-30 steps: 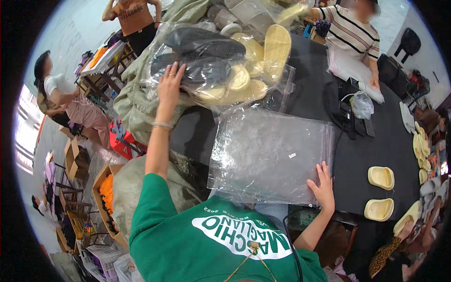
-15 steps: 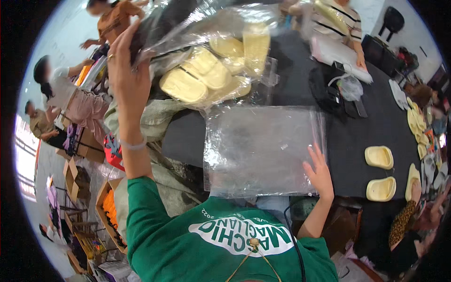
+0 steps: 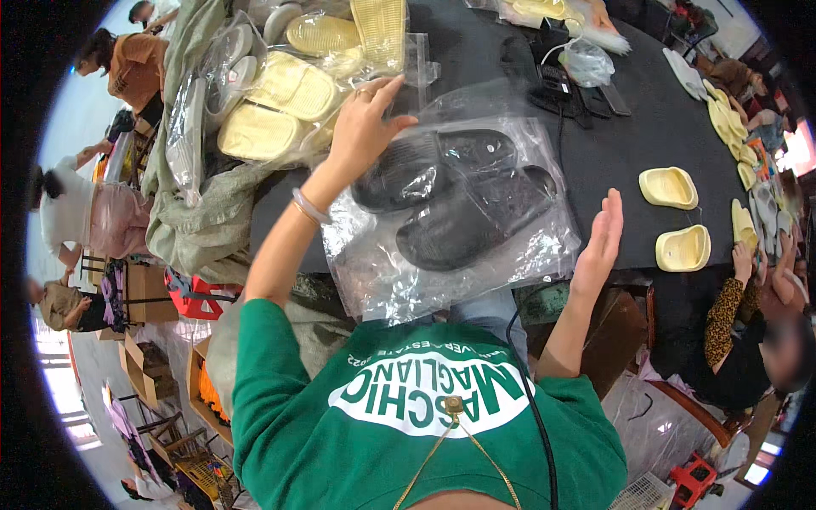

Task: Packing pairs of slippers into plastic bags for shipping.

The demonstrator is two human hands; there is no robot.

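Black slippers point(image 3: 452, 236), pair in clear plastic, lying on clear bags point(image 3: 359, 270) near edge of dark table point(image 3: 612, 149), right in front of wearer. L hand point(image 3: 367, 125) by their upper-left end, thumb n index spread apart; can't tell if it's touching plastic tbh. R hand point(image 3: 598, 246) just off bags' R side, fingers straight, pressed tog. Yellow slippers point(image 3: 257, 133), also bagged, up-left of L hand.
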